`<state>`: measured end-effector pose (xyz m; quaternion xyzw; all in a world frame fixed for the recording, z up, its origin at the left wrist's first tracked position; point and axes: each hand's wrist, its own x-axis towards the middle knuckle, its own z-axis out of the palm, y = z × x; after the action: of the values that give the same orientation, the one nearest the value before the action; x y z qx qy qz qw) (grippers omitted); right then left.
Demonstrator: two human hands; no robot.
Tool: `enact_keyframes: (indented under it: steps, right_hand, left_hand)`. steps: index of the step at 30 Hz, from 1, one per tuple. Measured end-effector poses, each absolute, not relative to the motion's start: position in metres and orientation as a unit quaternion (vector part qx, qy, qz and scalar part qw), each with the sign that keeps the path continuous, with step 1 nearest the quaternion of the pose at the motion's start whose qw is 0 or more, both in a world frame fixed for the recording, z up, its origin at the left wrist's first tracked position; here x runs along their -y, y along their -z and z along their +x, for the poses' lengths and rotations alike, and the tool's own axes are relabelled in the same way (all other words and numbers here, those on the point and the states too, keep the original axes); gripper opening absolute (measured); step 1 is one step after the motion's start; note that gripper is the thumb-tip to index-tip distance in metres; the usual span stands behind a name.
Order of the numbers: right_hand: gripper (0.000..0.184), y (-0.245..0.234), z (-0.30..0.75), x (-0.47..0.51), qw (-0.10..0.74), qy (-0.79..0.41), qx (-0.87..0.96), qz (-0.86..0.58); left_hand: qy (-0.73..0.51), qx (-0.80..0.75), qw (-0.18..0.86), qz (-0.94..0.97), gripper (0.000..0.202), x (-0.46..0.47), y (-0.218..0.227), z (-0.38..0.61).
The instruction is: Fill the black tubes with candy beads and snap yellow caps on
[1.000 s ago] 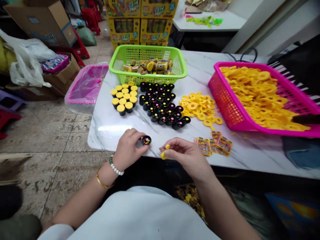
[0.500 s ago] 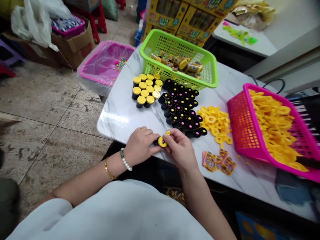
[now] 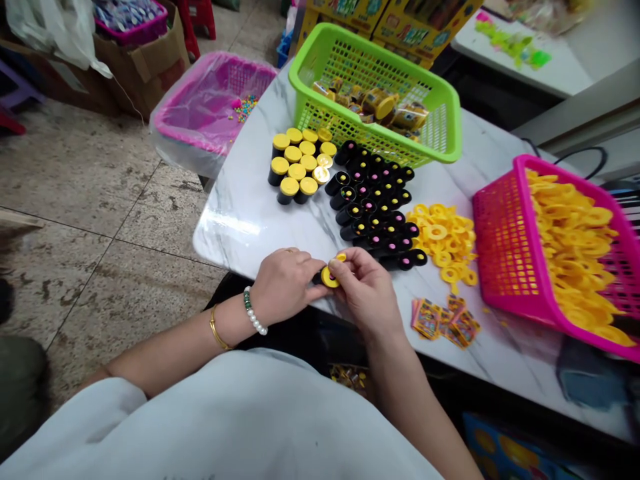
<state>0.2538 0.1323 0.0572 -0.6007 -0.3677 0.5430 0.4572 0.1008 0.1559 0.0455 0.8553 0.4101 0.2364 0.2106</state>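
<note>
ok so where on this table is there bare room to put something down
Bare marble: the near-left corner of the table, between the capped tubes and the left hand; a strip between the green basket and right-hand pink basket; the near edge right of the sticker packets. Crowded: the middle, with open tubes and yellow rings.
</note>
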Motion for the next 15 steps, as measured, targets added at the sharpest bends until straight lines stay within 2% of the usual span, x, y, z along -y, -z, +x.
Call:
enact_keyframes:
  steps: [2,4,8,12,15]
  right_hand:
    - [0.03,-0.058,0.252,-0.132,0.452,-0.54,0.373,-0.604]
    - [0.028,-0.06,0.251,-0.131,0.449,-0.528,0.382,-0.61]
    - [0.026,-0.059,0.251,-0.128,0.44,-0.522,0.395,-0.615]
    - [0.028,-0.055,0.25,-0.127,0.459,-0.509,0.402,-0.607]
    - [0.031,-0.053,0.247,-0.126,0.476,-0.5,0.4,-0.603]
  left_hand:
    - [-0.211,-0.426,0.267,0.839,0.02,-0.155,-0.055,0.1]
    - [-0.199,-0.432,0.373,0.797,0.015,-0.155,-0.064,0.099]
    - [-0.215,-0.442,0.575,0.654,0.022,-0.157,-0.067,0.101]
    - [-0.226,-0.424,0.62,0.62,0.02,-0.157,-0.063,0.102]
    - [-0.234,-0.427,0.583,0.651,0.018,-0.153,-0.061,0.101]
